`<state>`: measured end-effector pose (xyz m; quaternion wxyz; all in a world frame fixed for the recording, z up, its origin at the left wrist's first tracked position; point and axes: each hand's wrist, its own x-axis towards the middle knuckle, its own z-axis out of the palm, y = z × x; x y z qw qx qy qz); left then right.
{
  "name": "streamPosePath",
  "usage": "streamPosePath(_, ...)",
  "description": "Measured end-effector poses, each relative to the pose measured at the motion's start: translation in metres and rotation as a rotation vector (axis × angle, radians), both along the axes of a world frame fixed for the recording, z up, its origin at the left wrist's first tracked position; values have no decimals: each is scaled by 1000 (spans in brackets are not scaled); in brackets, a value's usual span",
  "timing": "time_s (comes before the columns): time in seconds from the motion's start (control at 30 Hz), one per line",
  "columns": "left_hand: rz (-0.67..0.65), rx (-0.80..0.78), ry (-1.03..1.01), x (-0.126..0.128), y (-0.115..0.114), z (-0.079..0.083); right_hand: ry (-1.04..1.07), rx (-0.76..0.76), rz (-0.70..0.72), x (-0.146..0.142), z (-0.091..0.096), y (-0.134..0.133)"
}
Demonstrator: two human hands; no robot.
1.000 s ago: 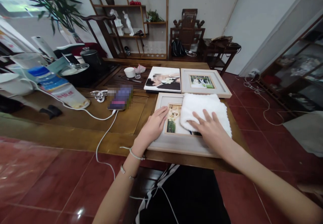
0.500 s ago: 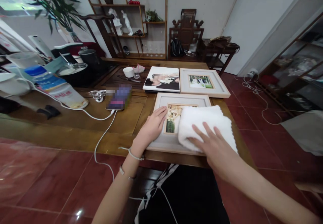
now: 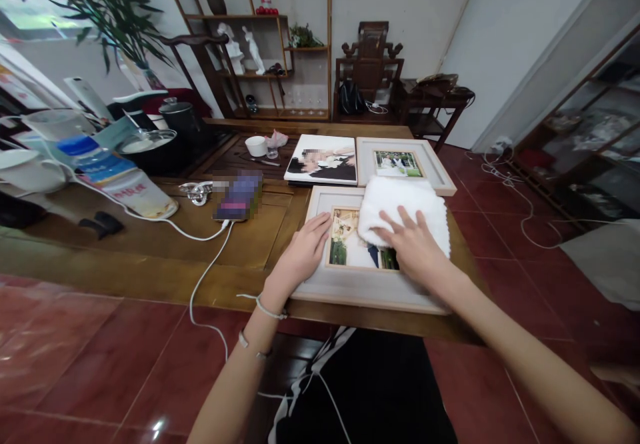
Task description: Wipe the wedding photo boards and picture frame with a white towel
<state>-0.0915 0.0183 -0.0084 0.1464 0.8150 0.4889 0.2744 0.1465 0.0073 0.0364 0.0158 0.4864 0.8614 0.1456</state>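
Note:
A light wood picture frame with a wide pale mat lies flat at the table's near right end, a photo in its middle. My left hand rests flat on the frame's left side, fingers stretched out beside the photo. On the upper right of the frame is a folded white cloth, fluffy with a scalloped edge. My right hand holds the cloth against the frame, its fingers spread over the top. The cloth and this hand hide the photo's upper right part and the frame's right side.
Behind it lie a second framed photo and a white-edged photo panel. To the left are a phone on a white cable, a tilted plastic bottle, a white cup and a dark pot.
My right hand has slid the white cloth up and left over the frame, away from its lower right corner, uncovering more of the photo. My left hand has stayed in place.

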Motion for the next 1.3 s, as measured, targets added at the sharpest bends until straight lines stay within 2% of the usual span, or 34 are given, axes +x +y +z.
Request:
streamPosePath(0.2,11,-11,13,1,-2,2,38,-183,191,2,14,-95)
streamPosePath(0.27,12,-8,18,1,-1,1,83,-191,235,2,15,-113)
streamPosePath(0.33,10,-5,26,1,-1,0,113,-199,248,0,15,-119)
streamPosePath(0.47,-2,12,35,0,1,-2,125,-203,180,-2,8,-96)
streamPosePath(0.63,-1,25,28,0,0,-2,136,-81,113,3,2,-28)
streamPosePath(0.77,5,19,20,0,-1,0,157,66,-19,5,1,25)
streamPosePath(0.87,6,16,9,0,0,-1,125,64,-34,0,-1,38)
streamPosePath(0.97,-8,22,1,0,1,-2,81,5,-1,-8,-2,18)
streamPosePath(1.17,1,23,-1,0,1,-4,83,-207,172,-7,15,-72)
streamPosePath(1.3,-3,26,-2,0,0,-3,149,-210,277,-6,21,-114)
